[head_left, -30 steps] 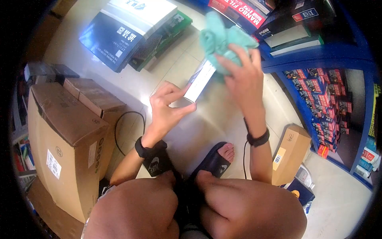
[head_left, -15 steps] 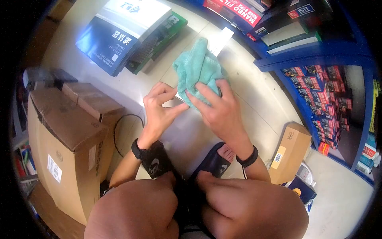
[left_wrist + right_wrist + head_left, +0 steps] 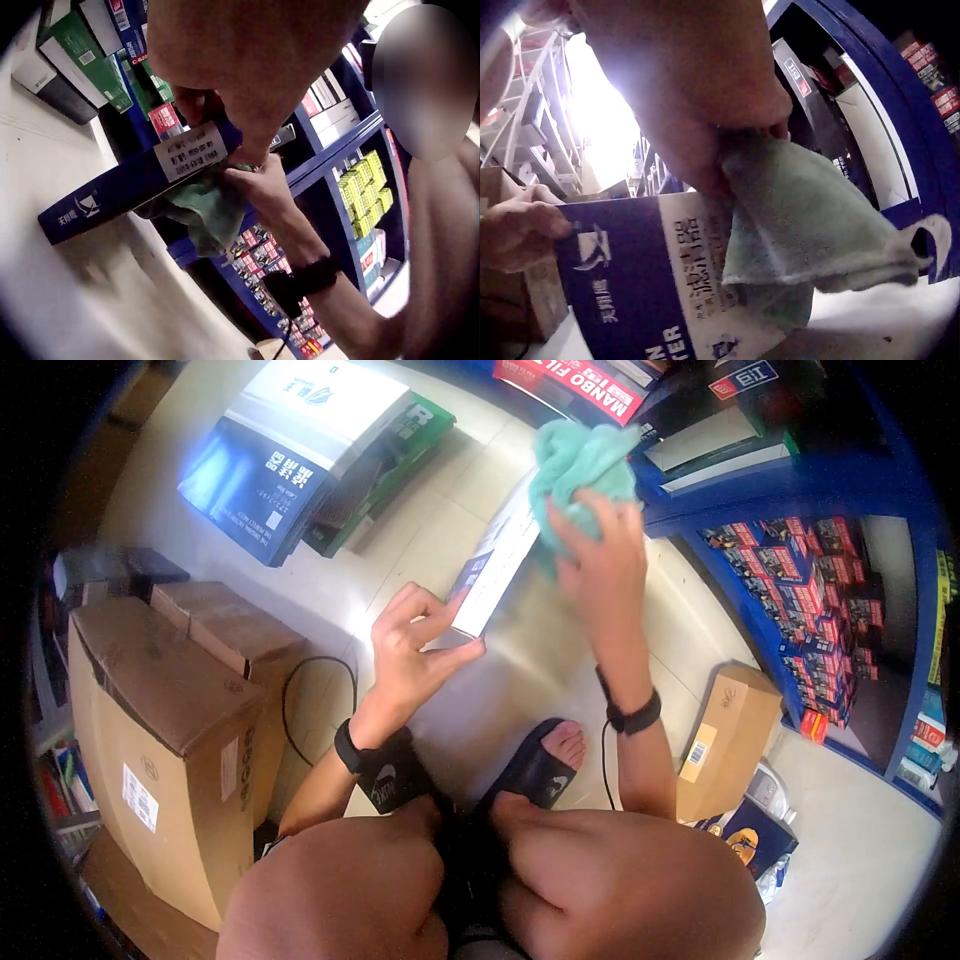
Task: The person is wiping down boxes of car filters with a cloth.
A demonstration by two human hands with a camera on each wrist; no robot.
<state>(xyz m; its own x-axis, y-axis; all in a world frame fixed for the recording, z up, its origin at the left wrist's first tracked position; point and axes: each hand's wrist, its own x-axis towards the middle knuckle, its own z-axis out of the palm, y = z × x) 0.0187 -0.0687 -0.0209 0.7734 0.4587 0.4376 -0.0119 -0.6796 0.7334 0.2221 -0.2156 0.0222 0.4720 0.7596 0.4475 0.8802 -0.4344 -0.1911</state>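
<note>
Sweeping away from the left hand, the right hand had drawn the turquoise cloth along the blue-and-white filter box, uncovering its nearer part; wiping seemed under way, unfinished. Left fingers and thumb pinched the box's near end, the box extending beyond them; right fingers clutched the bunched cloth at its far end.

Box partly hidden by cloth; label print seemingly blurred.

Has a pale tiled floor reaching the blue shelving; in the right wrist view, shows pale-framed racks and glaring white light left of that shelving, well apart from it.
</note>
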